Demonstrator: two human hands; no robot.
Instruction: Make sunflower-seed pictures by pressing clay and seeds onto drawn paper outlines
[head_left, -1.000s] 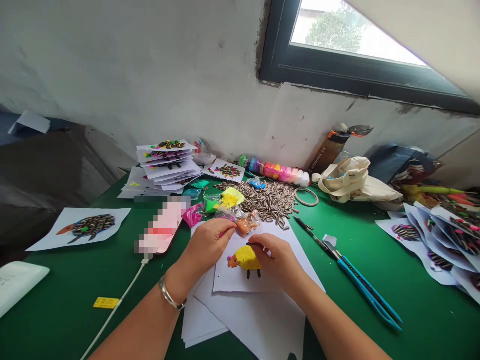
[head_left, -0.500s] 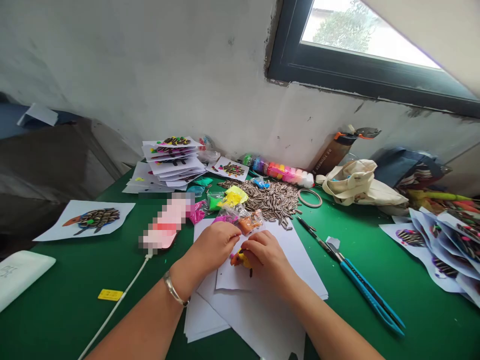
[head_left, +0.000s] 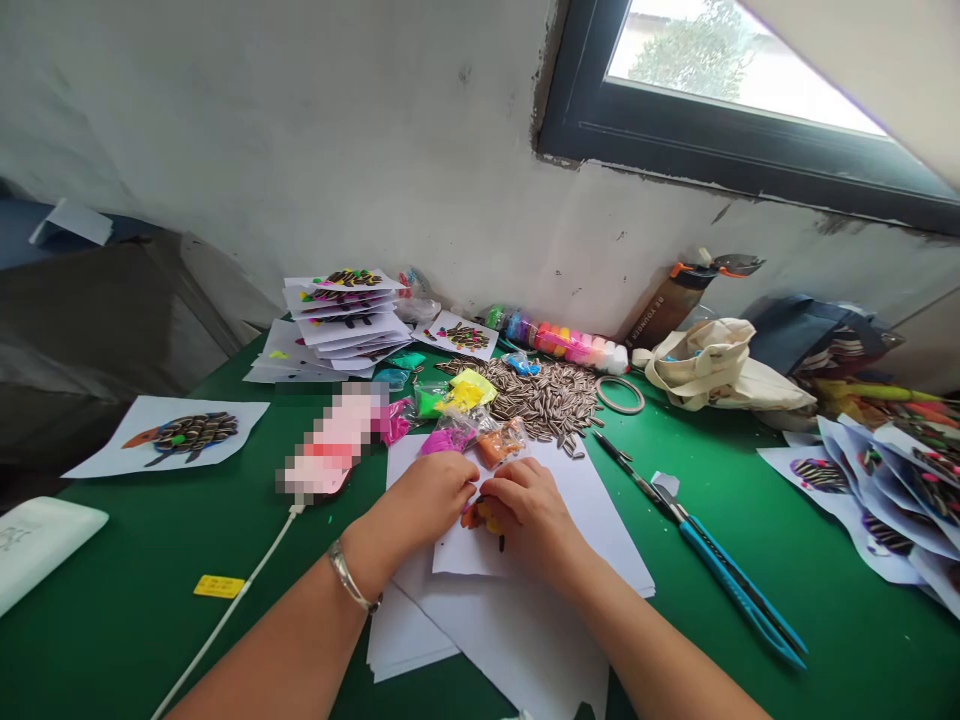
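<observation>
Right hand (head_left: 535,510) shifted over yellow figure (head_left: 491,518), mostly hiding it; left hand (head_left: 429,500) beside; both curled, grip unclear; seeds (head_left: 547,398) beyond.

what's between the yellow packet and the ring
A pile of seeds fills the stretch from the yellow packet to near the ring, with a blue packet on its far part, as the head view shows.

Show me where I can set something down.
The green table is bare between the blue tool and right-hand papers, and between the white box and cable. It's crowded around the seeds, clay bags, left hand and right hand.
</observation>
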